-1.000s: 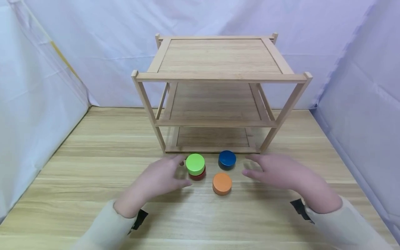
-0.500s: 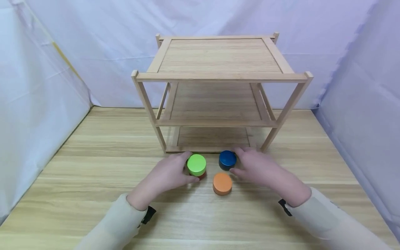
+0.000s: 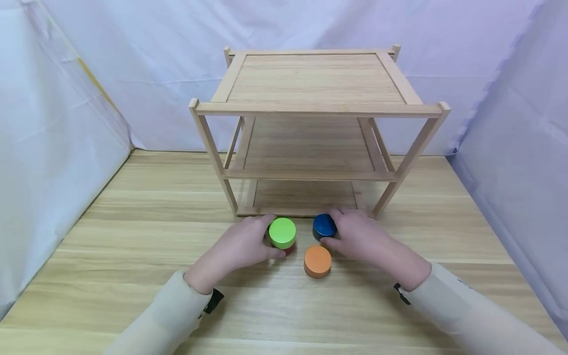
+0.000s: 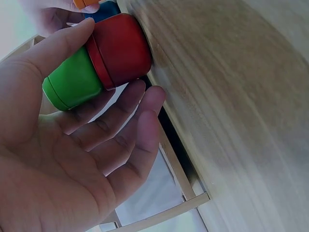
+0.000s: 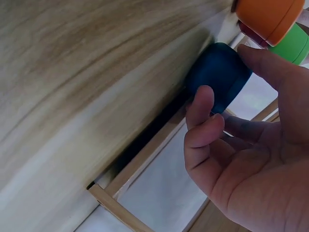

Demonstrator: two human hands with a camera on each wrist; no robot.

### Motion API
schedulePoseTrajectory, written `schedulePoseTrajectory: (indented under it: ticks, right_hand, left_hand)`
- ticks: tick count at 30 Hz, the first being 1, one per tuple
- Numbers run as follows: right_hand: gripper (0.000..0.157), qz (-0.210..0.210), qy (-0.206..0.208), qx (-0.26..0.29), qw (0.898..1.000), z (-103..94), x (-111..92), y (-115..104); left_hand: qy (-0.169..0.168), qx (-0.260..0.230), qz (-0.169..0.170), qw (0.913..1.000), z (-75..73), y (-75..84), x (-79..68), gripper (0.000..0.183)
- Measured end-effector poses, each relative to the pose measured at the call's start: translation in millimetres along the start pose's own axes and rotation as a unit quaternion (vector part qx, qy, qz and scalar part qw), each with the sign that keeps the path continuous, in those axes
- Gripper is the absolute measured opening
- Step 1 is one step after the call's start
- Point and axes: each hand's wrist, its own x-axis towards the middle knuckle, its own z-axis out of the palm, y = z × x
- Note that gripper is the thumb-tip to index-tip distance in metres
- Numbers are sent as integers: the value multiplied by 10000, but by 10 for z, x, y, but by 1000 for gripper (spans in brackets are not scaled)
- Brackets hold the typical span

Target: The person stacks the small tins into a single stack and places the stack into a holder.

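A green canister (image 3: 282, 232) stands stacked on a red canister (image 4: 120, 50), mostly hidden below it in the head view. My left hand (image 3: 246, 240) curls round this stack, its thumb tip against the red canister's upper rim and its fingers on the far side. At the right, my right hand (image 3: 359, 234) grips a blue canister (image 5: 219, 75) between thumb and fingers, close to the table surface. An orange canister (image 3: 317, 262) stands in front of the blue one, untouched by either hand.
Just behind the canisters stands a three-tier wooden shelf (image 3: 319, 108); its lowest front rail is near both hands' fingers. A wood-grain table (image 3: 284, 315) lies under everything. White cloth (image 3: 168, 79) hangs at the back and along both sides.
Both hands have moved inward to the canisters: the left has closed round the green and red stack, the right has come leftward and taken hold of the blue canister.
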Motion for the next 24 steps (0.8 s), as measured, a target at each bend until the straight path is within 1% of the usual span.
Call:
schedulePoseTrajectory:
  ticks: [5, 12, 17, 21, 24]
  right_hand:
    - [68, 101, 3, 142, 9998, 0, 5, 14]
    - [67, 168, 24, 372, 9992, -23, -23, 25]
    - [64, 190, 150, 559, 9981, -140, -57, 0]
    - [61, 95, 335, 607, 9976, -269, -84, -37]
    - [58, -22, 484, 674, 9965, -359, -110, -67]
  left_hand:
    - [15, -171, 72, 9998, -4, -3, 29, 60]
    - [-2, -149, 83, 9999, -6, -39, 53, 67]
    - [8, -175, 142, 9997, -18, -33, 78, 67]
    - [17, -142, 166, 9998, -14, -17, 98, 65]
    - [3, -93, 88, 9999, -13, 13, 109, 66]
